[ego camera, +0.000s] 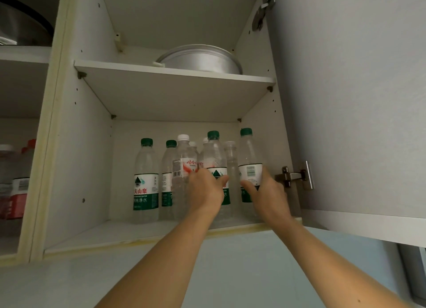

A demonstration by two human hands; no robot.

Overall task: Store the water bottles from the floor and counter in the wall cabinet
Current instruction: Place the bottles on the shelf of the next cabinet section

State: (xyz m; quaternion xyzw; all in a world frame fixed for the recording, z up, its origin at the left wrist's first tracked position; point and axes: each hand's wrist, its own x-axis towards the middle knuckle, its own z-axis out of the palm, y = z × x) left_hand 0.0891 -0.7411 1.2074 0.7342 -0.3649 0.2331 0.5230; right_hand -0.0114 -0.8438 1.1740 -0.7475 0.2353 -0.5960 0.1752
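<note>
A: Cabinet [76, 146] first, door [345, 100] swung open right. What's inside?

B: Top shelf [170, 74] holds a metal pan [200, 58]. Bottom shelf [96, 235] holds the bottles, all upright, clustered centre to right. Left side of that shelf is bare.

A: Which bottles?

B: Green-cap ones mostly, far-left bottle [145, 181] standing a bit apart. A white-cap bottle [183, 167] with a red label in the middle, more behind it, count unclear.

A: Hands?

B: Both inside. Left hand [206, 191] wraps a green-cap middle bottle [214, 155], fingers curled round the label, thumb out toward the right. Right hand [265, 192] grips the right bottle [250, 167] low on its label, thumb across the front.

A: Why both?

B: Looks like setting two down at once, or nudging them back to pack the row tight. Can't tell which.

A: Floor, counter?

B: Out of view, so remaining bottles unknown.
</note>
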